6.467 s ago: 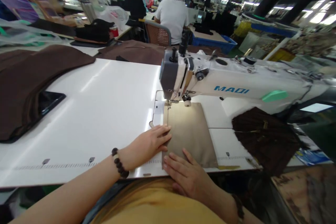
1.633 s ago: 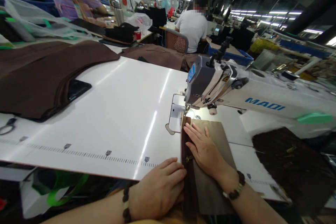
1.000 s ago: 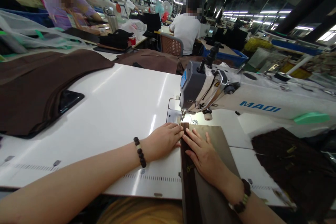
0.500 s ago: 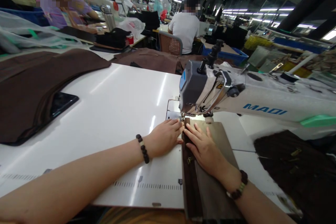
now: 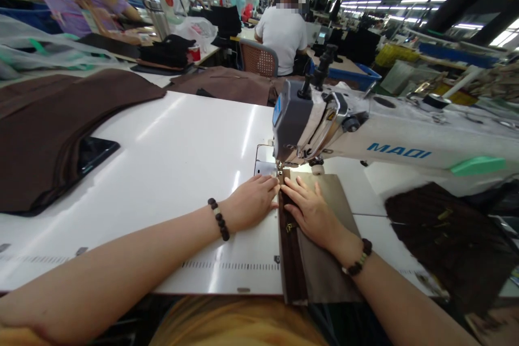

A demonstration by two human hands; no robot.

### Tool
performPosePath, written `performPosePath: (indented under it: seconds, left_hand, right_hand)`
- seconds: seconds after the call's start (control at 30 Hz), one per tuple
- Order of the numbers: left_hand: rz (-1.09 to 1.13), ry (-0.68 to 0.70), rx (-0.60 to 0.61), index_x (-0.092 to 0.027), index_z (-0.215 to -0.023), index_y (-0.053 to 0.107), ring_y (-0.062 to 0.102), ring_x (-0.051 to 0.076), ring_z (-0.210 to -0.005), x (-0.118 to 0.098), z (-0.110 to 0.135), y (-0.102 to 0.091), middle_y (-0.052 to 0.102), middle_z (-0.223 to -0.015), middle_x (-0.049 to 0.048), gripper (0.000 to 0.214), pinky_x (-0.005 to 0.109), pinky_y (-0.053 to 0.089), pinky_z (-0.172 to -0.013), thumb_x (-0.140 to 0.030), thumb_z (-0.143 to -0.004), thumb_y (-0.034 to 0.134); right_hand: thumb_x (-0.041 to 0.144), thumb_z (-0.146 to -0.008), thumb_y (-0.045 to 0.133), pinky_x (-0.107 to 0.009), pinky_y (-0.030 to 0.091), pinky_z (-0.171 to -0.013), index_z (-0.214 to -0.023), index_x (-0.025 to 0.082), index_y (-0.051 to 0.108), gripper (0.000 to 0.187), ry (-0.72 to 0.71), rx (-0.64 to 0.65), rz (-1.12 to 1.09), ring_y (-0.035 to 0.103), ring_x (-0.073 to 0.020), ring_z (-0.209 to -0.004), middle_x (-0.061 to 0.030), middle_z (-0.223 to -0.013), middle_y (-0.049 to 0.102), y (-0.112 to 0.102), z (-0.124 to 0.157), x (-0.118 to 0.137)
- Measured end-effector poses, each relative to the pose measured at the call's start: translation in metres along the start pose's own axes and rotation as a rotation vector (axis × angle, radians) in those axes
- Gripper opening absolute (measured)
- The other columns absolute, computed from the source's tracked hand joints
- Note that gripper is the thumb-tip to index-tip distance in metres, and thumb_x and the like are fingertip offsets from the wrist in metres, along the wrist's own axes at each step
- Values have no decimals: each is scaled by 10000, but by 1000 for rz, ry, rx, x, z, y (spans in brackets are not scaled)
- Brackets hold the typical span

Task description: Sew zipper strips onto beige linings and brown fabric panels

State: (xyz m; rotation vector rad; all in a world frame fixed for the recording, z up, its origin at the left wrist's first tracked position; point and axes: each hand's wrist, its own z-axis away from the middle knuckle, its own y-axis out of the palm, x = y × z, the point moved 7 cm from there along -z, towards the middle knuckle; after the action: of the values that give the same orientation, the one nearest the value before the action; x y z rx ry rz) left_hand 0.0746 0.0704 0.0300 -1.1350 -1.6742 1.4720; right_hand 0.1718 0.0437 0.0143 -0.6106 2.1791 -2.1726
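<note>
A brown zipper strip runs along the left edge of a grey-brown fabric piece, its far end under the presser foot of the sewing machine. A brass-coloured zipper pull shows on the strip. My left hand lies flat on the white table, fingertips at the strip's left edge close to the needle. My right hand rests with fingers spread on the strip and fabric, just in front of the foot. Neither hand grips anything; the needle itself is hard to make out.
A stack of brown fabric covers the left side, partly over a dark phone-like slab. Dark brown pieces with zipper pulls lie at right. More brown cloth lines the far edge. Ahead, a person in white sits facing away.
The fabric and zipper strip have fed slightly forward under the foot, their near end now visible at the table edge. Both hands stay on the work; the view has tilted down a little.
</note>
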Motion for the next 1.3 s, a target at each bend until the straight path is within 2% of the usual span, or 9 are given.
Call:
performPosePath:
  seconds: [0.13,0.23,0.37,0.6,0.77,1.13,1.3]
  left_hand:
    - [93,80,10,-88,-1160,487,470,243,-1096,-43,34,-9,522,-1173,111,437,396,349,-986,-322,-808,597]
    - [183,154,-58,-112,-1122,515,485,193,-1078,-77,57,-17,553,-1145,76,283,365,327,-1013,-261,-883,484]
    - [185,215,-156,-98,-1049,552,517,177,-997,-100,68,-23,602,-1016,63,248,352,365,-979,-156,-927,344]
    - [215,246,-231,-78,-963,578,541,178,-907,-107,68,-27,613,-880,79,317,321,440,-885,-127,-936,266]
    - [233,240,-214,-104,-923,582,544,172,-873,-109,69,-24,603,-842,83,331,311,460,-848,-129,-937,252]
    - [341,335,-263,-61,-846,599,534,184,-881,-110,71,-27,600,-810,86,371,297,432,-899,-109,-926,240]
    - [364,323,-259,-54,-832,597,534,186,-871,-108,70,-27,594,-804,91,385,292,428,-901,-108,-924,227]
  right_hand:
    - [256,-898,360,-616,187,-1012,-1304,207,386,409,-9,-9,-6,232,-255,-1316,-47,-1397,335,-2,2,1]
    - [261,-898,364,-599,166,-1030,-1312,197,377,419,-19,-23,-5,244,-239,-1313,-62,-1390,345,-3,3,2]
    - [257,-898,365,-541,196,-1050,-1314,183,377,422,-38,-38,-32,258,-213,-1310,-75,-1393,339,-3,3,2]
    - [269,-899,369,-517,201,-1055,-1300,204,392,406,-68,-51,-51,275,-195,-1302,-64,-1393,342,-1,4,-1]
    - [248,-885,381,-497,210,-1057,-1317,167,353,440,-66,-58,-55,277,-183,-1300,-90,-1381,360,-2,4,0]
    - [271,-877,405,-492,242,-1049,-1278,202,411,407,-69,-12,10,290,-188,-1290,-48,-1401,332,-4,1,1]
    - [266,-887,373,-570,185,-1043,-1299,207,374,417,-72,-7,13,244,-199,-1315,-52,-1413,304,-3,1,1]
